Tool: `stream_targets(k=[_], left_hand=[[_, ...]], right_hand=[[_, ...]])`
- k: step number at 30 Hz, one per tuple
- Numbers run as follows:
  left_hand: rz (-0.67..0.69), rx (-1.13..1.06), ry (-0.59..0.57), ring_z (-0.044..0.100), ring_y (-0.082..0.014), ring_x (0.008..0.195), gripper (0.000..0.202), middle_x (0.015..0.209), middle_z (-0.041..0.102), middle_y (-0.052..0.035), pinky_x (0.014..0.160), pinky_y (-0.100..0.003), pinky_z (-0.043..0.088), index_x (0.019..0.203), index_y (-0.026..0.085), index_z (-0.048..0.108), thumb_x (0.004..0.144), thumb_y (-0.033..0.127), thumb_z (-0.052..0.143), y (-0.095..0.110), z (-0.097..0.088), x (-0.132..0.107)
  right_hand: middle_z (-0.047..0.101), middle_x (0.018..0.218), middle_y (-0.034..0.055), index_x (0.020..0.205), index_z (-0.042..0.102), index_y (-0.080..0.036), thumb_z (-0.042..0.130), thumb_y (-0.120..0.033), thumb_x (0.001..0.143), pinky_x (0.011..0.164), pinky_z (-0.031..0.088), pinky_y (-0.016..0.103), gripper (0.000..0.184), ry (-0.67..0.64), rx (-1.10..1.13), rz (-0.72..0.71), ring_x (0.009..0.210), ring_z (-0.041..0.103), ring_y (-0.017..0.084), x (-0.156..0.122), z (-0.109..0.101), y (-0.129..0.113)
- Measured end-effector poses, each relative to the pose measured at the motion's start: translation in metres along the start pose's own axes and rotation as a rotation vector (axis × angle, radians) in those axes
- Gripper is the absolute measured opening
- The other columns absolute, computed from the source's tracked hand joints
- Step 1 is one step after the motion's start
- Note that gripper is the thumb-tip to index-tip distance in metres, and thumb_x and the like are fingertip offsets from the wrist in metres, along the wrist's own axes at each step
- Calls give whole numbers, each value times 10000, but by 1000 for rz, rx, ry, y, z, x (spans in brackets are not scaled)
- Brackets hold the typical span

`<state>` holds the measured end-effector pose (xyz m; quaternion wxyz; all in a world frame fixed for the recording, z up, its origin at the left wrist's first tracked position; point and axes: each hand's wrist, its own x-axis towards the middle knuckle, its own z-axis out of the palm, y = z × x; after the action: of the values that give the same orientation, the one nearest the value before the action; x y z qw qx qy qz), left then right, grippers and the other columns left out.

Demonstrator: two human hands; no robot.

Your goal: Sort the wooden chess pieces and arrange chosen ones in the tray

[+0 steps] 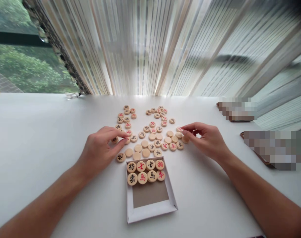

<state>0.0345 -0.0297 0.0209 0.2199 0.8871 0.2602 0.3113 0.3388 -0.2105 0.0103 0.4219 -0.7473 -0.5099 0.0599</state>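
Round wooden chess discs (152, 137) with red or black characters lie scattered on a white table (41, 138). Closer to me, a shallow white box (150, 211) holds two rows of discs (145, 171) at its far end. My left hand (100, 150) rests at the left side of the scatter, its fingers curled and pinching a disc (127, 140) at the tips. My right hand (206, 138) is at the right side, thumb and forefinger closed on a red-marked disc (179, 129).
Striped sheer curtains (165, 46) hang behind the table, with a window and greenery at the far left. Two brown-edged blurred objects (237, 110) (274, 150) lie at the right side of the table.
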Motion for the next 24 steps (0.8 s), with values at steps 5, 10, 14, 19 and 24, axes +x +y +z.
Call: stream_targets(k=[5, 10, 14, 19, 24], left_hand=[[-9, 1, -5, 740, -225, 902, 141, 963, 797, -48, 774, -322, 602, 974, 217, 818, 933, 289, 704, 2, -1, -1], [-10, 7, -5, 733, -213, 891, 130, 967, 798, -42, 778, -319, 598, 970, 221, 819, 934, 286, 713, 2, 0, -1], [-22, 3, -13, 736, -219, 917, 128, 972, 798, -44, 784, -317, 603, 973, 225, 817, 932, 282, 710, 3, -1, 0], [-16, 31, -19, 741, -231, 915, 147, 962, 804, -49, 790, -335, 595, 977, 218, 814, 944, 302, 698, 3, -2, 0], [-12, 39, -15, 744, -229, 941, 144, 984, 809, -45, 793, -320, 590, 971, 221, 814, 941, 305, 701, 2, -1, -1]], right_hand=[[804, 985, 72, 1021, 826, -222, 756, -401, 907, 628, 510, 340, 224, -82, -1, -66, 718, 641, 190, -2, 3, 2], [792, 983, 73, 1002, 824, -211, 756, -372, 905, 642, 527, 334, 200, -114, -20, -112, 708, 646, 180, -3, 3, 2], [789, 999, 78, 995, 824, -207, 748, -355, 908, 632, 542, 326, 188, -112, -67, -149, 703, 663, 176, -3, 3, 0], [796, 994, 91, 956, 828, -209, 757, -385, 898, 577, 555, 321, 198, -95, -71, -162, 665, 673, 179, -4, 4, -1], [792, 1027, 101, 968, 831, -211, 754, -389, 901, 597, 578, 321, 205, -122, -63, -145, 673, 689, 182, -3, 4, -1]])
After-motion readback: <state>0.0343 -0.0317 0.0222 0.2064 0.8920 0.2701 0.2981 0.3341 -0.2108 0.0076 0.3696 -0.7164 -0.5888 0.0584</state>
